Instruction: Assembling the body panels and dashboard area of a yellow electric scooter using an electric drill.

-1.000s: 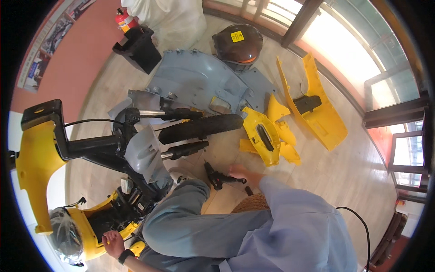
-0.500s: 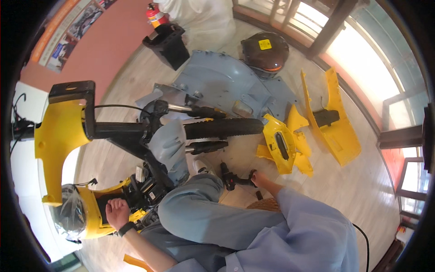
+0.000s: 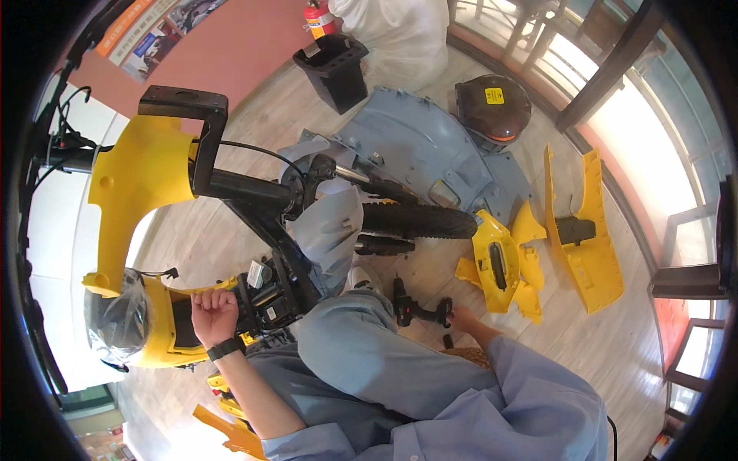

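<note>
My left hand [image 3: 215, 316] is closed, fingers curled in, above the yellow body panel [image 3: 163, 319] beside the exposed black frame of a two-wheeler. Whatever those fingers may hold is hidden. On the right, my right hand [image 3: 463, 318] has its fingers closed at the base end of a black cordless drill [image 3: 409, 309], low beside my leg; part of this grip is hidden. The drill's bit points away from me. A black battery box [image 3: 270, 311] with wiring sits in the frame, close to my left hand.
The front wheel [image 3: 419, 221] lies ahead, with grey fairing [image 3: 415, 146] behind it. Yellow panels [image 3: 588, 261] rest on the floor to the right. A dark helmet-like case [image 3: 493, 115], a black bin [image 3: 332, 77] and a fire extinguisher [image 3: 318, 19] stand farther off.
The view has shifted, so most things appear farther right. My left hand has moved up slightly along the yellow panel, still closed. My right hand remains at the drill's base.
</note>
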Tool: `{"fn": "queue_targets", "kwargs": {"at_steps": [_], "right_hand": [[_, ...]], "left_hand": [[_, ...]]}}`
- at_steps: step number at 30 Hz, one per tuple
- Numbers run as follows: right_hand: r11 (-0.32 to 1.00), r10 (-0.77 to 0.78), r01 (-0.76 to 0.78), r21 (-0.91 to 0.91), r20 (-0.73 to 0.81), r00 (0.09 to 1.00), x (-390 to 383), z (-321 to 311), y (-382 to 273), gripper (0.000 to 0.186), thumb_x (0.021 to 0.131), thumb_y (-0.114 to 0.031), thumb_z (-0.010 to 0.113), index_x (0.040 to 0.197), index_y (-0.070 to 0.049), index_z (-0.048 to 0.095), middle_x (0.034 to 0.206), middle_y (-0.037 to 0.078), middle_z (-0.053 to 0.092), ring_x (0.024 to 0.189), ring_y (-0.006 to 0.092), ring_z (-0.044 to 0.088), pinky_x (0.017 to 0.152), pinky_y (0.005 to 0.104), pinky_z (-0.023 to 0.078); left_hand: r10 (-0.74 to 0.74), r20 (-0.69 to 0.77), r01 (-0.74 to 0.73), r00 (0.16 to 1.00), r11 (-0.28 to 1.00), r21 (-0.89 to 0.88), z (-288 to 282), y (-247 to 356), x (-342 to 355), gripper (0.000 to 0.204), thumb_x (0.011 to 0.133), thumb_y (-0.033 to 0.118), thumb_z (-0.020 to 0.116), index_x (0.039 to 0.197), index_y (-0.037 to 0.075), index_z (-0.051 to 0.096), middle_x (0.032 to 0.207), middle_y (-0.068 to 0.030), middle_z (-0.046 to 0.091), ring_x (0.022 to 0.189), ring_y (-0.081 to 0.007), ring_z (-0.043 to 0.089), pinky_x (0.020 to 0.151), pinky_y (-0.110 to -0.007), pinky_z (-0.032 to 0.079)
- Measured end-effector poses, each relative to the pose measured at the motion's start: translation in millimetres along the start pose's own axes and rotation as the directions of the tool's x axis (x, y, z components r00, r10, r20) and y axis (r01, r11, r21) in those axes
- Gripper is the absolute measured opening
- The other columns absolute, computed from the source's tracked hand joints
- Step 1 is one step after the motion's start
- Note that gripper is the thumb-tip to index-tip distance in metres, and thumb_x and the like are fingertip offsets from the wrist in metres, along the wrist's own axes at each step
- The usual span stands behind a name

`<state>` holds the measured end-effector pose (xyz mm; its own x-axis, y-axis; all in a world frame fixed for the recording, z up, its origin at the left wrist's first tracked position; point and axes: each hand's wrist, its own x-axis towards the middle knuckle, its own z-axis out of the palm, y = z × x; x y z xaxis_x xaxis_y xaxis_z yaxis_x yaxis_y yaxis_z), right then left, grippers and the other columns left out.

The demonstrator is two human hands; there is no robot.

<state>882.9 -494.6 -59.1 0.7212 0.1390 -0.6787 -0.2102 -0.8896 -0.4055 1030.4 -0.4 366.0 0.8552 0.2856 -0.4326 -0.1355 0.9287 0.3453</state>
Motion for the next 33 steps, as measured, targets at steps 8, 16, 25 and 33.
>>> {"fn": "queue_targets", "kwargs": {"at_steps": [8,16,25,33], "right_hand": [[1.000,0.011,-0.009,-0.016,0.078,0.997,-7.5,-0.2,-2.7,0.028,0.085,-0.033,0.062,0.096,-0.008,0.069,0.097,0.016,0.069,0.095,0.0343,0.065,0.081,0.0437,0.051],[0.999,-0.002,-0.006,0.047,0.154,0.988,-10.0,5.0,-12.8,0.031,0.084,-0.030,0.061,0.103,-0.006,0.068,0.105,0.019,0.068,0.101,0.0377,0.064,0.086,0.0467,0.051],[0.997,-0.071,0.066,0.040,0.111,0.991,-2.7,16.2,-20.5,0.030,0.080,-0.029,0.062,0.097,-0.005,0.068,0.097,0.018,0.069,0.093,0.0371,0.066,0.083,0.0456,0.052],[0.995,-0.101,0.100,0.018,0.039,0.994,2.8,28.8,-3.5,0.025,0.081,-0.027,0.062,0.094,-0.007,0.069,0.094,0.018,0.069,0.090,0.0371,0.066,0.079,0.0477,0.052]], "left_hand": [[0.027,0.006,-0.028,1.000,0.999,0.042,-11.0,11.6,-7.3,0.031,0.102,0.026,0.042,0.076,0.011,0.047,0.063,0.0015,0.036,0.058,-0.0133,0.029,0.060,-0.030,0.028],[-0.009,0.271,-0.001,0.963,0.999,0.036,-37.6,26.7,-16.3,0.021,0.101,0.021,0.048,0.102,0.004,0.060,0.078,-0.0006,0.056,0.062,-0.0120,0.039,0.061,-0.026,0.035],[-0.077,0.315,0.059,0.946,0.996,0.067,-39.7,40.4,-22.7,0.023,0.103,0.017,0.045,0.113,0.004,0.061,0.088,0.0000,0.064,0.063,-0.0099,0.043,0.063,-0.024,0.039],[-0.046,0.069,0.037,0.997,0.991,0.126,-36.7,32.6,-23.4,0.022,0.102,0.016,0.045,0.112,0.006,0.062,0.095,-0.0011,0.067,0.071,-0.0115,0.049,0.063,-0.024,0.039]]}}
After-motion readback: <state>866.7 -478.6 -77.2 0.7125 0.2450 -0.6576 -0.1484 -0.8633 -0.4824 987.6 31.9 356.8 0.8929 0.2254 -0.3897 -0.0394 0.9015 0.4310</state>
